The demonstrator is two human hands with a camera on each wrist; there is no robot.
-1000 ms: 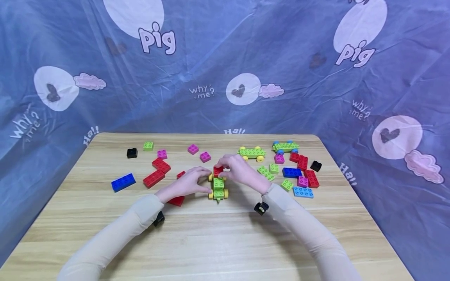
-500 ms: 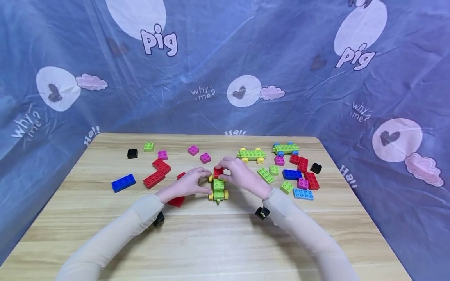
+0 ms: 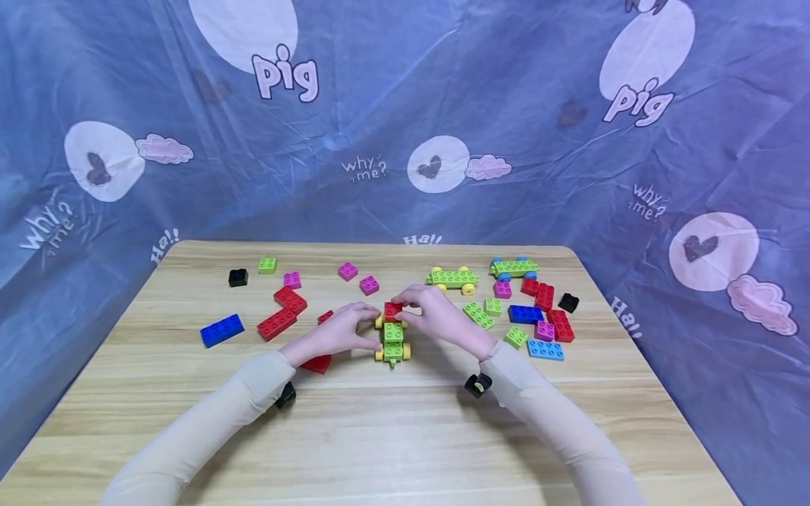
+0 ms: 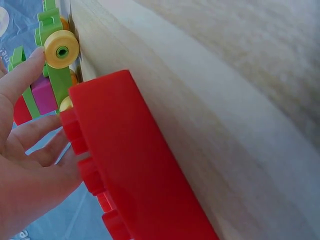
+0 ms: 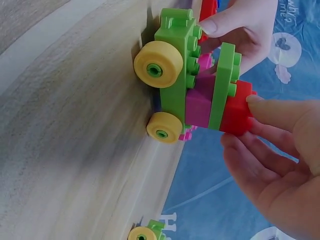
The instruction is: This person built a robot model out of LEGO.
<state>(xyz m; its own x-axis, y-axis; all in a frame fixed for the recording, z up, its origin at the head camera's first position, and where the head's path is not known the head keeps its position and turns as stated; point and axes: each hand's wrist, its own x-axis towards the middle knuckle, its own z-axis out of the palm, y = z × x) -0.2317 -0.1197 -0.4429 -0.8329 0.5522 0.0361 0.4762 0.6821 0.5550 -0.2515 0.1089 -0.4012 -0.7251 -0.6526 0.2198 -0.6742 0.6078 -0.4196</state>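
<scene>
A toy car (image 3: 393, 351) with a lime-green base and yellow wheels stands on the table between the hands. In the right wrist view, a purple brick (image 5: 198, 102) sits on its base, with a green brick (image 5: 220, 95) above that and a red brick (image 5: 236, 112) on top. My right hand (image 3: 438, 313) pinches this red brick between thumb and fingers. Along the car's left side, my left hand (image 3: 337, 332) holds it, thumb at the near wheel and fingers towards the far end. A large red brick (image 4: 135, 160) lies beneath the left wrist.
Two more green wheeled bases, one with yellow wheels (image 3: 453, 278) and one with blue wheels (image 3: 514, 268), stand at the back right. Loose bricks lie on both sides, including a blue brick (image 3: 222, 330) at left and a light-blue brick (image 3: 545, 349) at right.
My right hand has shifted slightly to the right and nearer, uncovering more of the red brick's studded top. The left hand and the car stay in place.
</scene>
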